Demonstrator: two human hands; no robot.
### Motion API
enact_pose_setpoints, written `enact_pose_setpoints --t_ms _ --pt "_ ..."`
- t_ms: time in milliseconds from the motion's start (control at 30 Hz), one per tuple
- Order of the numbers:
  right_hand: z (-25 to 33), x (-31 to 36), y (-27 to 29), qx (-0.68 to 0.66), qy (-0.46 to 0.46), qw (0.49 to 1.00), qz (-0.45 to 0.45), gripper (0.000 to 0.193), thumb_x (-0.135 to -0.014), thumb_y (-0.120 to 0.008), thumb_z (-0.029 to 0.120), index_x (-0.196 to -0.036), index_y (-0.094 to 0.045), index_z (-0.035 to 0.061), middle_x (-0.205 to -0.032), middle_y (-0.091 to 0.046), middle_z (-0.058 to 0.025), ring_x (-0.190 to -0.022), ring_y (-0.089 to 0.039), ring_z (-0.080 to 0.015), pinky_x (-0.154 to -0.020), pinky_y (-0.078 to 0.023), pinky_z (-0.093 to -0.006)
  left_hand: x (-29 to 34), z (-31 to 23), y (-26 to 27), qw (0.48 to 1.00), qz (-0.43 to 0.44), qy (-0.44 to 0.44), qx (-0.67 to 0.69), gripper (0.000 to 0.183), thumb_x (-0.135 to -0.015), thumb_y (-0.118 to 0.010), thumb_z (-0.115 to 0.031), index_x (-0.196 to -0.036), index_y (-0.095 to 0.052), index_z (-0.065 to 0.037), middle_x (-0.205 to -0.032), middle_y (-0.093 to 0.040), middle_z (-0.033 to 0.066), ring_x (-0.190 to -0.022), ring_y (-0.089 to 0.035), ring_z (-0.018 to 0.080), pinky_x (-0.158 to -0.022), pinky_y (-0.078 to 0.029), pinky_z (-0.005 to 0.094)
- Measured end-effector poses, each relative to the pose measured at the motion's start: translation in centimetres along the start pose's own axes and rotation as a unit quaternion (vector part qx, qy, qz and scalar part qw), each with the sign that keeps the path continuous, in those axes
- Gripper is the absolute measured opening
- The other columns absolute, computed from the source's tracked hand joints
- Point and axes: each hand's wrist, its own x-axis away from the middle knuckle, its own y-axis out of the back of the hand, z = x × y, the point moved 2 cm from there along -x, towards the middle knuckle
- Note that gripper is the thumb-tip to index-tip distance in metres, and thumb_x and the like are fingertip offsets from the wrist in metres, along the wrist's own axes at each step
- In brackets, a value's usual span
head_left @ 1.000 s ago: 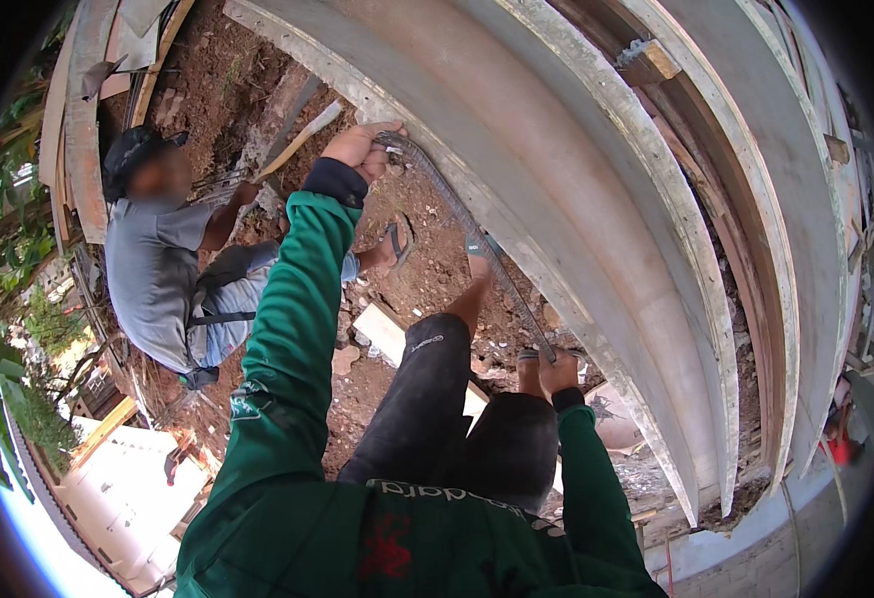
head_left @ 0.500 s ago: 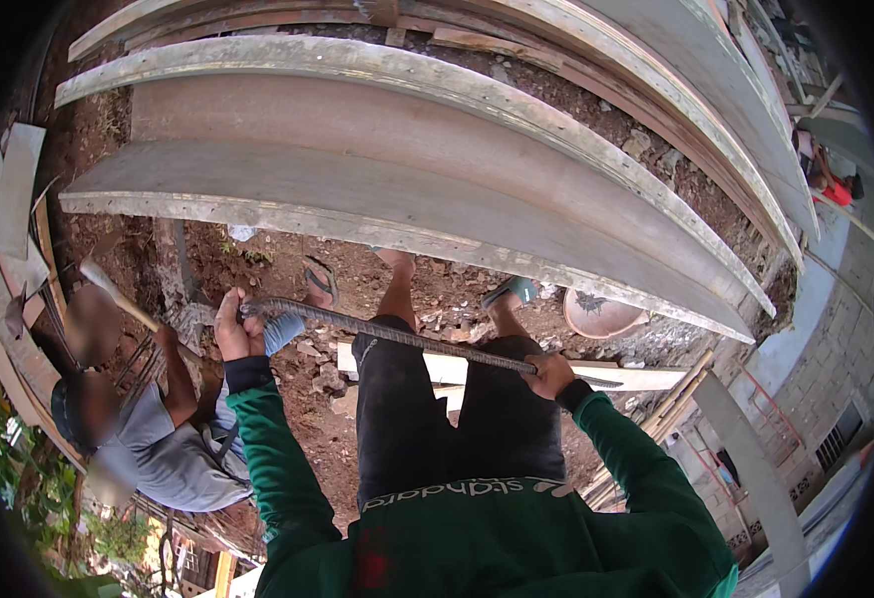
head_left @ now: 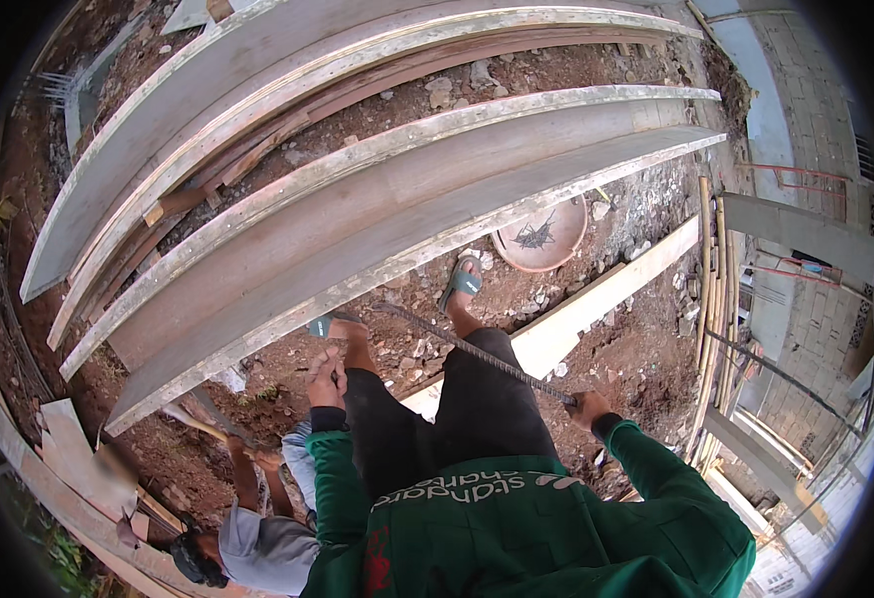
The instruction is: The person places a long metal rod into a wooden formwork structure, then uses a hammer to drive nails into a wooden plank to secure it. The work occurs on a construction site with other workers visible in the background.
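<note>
My right hand (head_left: 589,409) is closed round the lower end of a ribbed steel bar (head_left: 482,356). The bar slants up to the left across my thighs, and its curved far end hangs over the dirt near my feet. My left hand (head_left: 327,381) is off the bar, beside my left knee, its fingers apart and nothing visible in it. In front of my feet lies a long wooden formwork trough (head_left: 397,194), its boards crusted with cement.
A second long form (head_left: 207,100) lies beyond the trough. Near my right foot sits a round basin (head_left: 556,249) with nails in it. A pale plank (head_left: 596,296) and bamboo poles (head_left: 708,329) lie to the right. At lower left, a person in a grey shirt (head_left: 262,550) grips a wooden-handled tool (head_left: 197,423).
My view has swung to the right. My left hand has let go of the ribbed bar, which my right hand still holds. The co-worker now has both hands near the tool's handle.
</note>
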Motion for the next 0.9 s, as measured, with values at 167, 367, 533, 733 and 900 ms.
enact_pose_setpoints --t_ms 167,367,533,733,900 --pt "-5.4 1.7 -4.7 -0.120 -0.135 0.982 -0.052 0.030 -0.083 -0.058 0.032 -0.085 -0.071 0.0048 -0.078 -0.065 -0.0254 -0.081 -0.064 -0.0414 -0.077 -0.052 -0.0496 1.2 3.8 -11.3 0.982 0.131 0.037 -0.129 0.019 -0.093 -0.050 -0.013 -0.110 -0.055 -0.005 -0.063 -0.048 0.0034 -0.044 -0.041 0.0109 -0.035 -0.026 0.0225" --pt "-8.1 -2.4 -13.0 -0.288 -0.203 0.932 -0.086 0.037 -0.075 -0.062 0.032 -0.083 -0.071 -0.0030 -0.079 -0.068 -0.0242 -0.083 -0.067 -0.0396 -0.080 -0.053 -0.0434 0.3 10.4 -21.6 0.973 0.069 0.170 -0.139 0.012 -0.093 -0.051 -0.014 -0.100 -0.055 -0.004 -0.066 -0.050 0.0042 -0.049 -0.047 0.0161 -0.039 -0.036 0.0264" --pt "-9.7 -3.5 -15.2 -0.500 -0.275 0.817 -0.090 0.038 -0.073 -0.066 0.031 -0.081 -0.070 -0.0065 -0.077 -0.067 -0.0253 -0.079 -0.068 -0.0378 -0.073 -0.054 -0.0428 2.7 15.6 -33.4 0.955 0.130 0.201 -0.178 0.024 -0.096 -0.053 -0.026 -0.103 -0.053 -0.003 -0.088 -0.062 0.0132 -0.079 -0.065 0.0325 -0.071 -0.054 0.0381" --pt "-11.1 -3.1 -17.4 -0.608 -0.277 0.742 -0.053 0.036 -0.076 -0.064 0.028 -0.078 -0.068 -0.0080 -0.065 -0.065 -0.0217 -0.059 -0.066 -0.0330 -0.059 -0.053 -0.0402 4.9 18.2 -41.6 0.900 0.179 0.228 -0.325 0.062 -0.091 -0.058 -0.049 -0.128 -0.043 -0.003 -0.138 -0.042 0.0251 -0.129 -0.042 0.0383 -0.095 -0.039 0.0617" --pt "-14.5 -8.8 -24.4 -0.622 -0.336 0.705 -0.063 0.038 -0.074 -0.062 0.026 -0.088 -0.069 -0.0080 -0.081 -0.068 -0.0263 -0.086 -0.068 -0.0378 -0.074 -0.053 -0.0421 -4.5 13.3 -34.4 0.813 0.253 0.032 -0.523 0.039 -0.092 -0.062 -0.034 -0.114 -0.055 -0.003 -0.101 -0.063 0.0161 -0.079 -0.065 0.0277 -0.062 -0.055 0.0387"
